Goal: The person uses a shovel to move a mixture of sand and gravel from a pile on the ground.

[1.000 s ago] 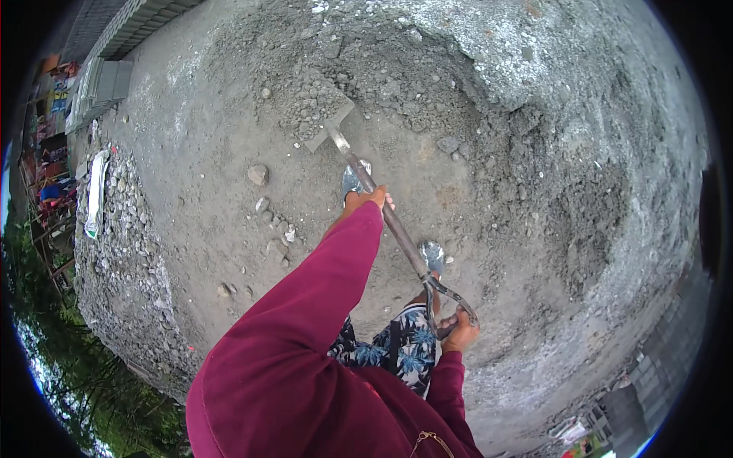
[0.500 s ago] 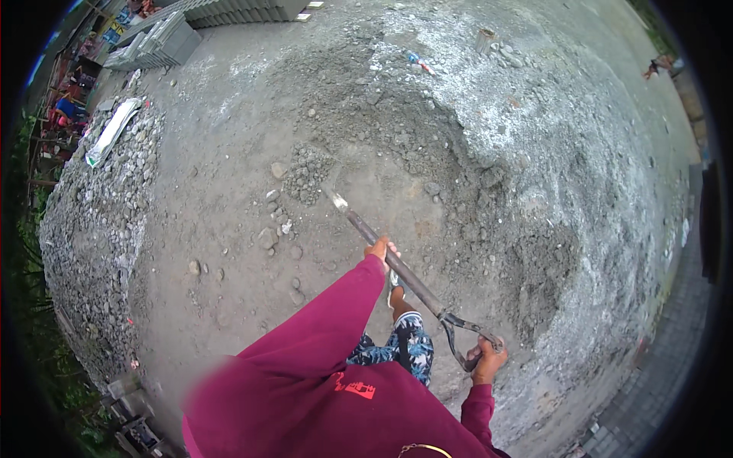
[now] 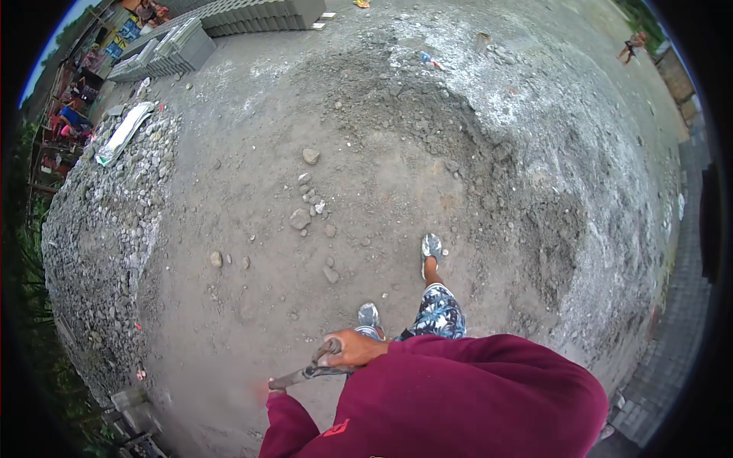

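Low in the view, my right hand (image 3: 355,349) is closed around the D-shaped grip of a shovel (image 3: 296,378). The shovel's shaft slants down to the left, toward my left hand (image 3: 273,388), which is closed on it. That hand shows only in part, beside a blurred patch. The shovel's blade is not visible. Ahead of my feet, several loose stones (image 3: 300,219) lie on bare grey ground (image 3: 252,267).
A bank of grey-white sand (image 3: 557,221) curves along the right. Left lies a gravel heap (image 3: 107,221) with a white sack (image 3: 124,133) on it. Grey blocks (image 3: 252,17) are stacked at the back. People (image 3: 72,118) are at far left; another person (image 3: 632,46) is at far right.
The shovel has swung from the ground ahead to my lower left, both hands moving with it. The small gravel mound at its lower end is gone from that spot. My body has turned left.
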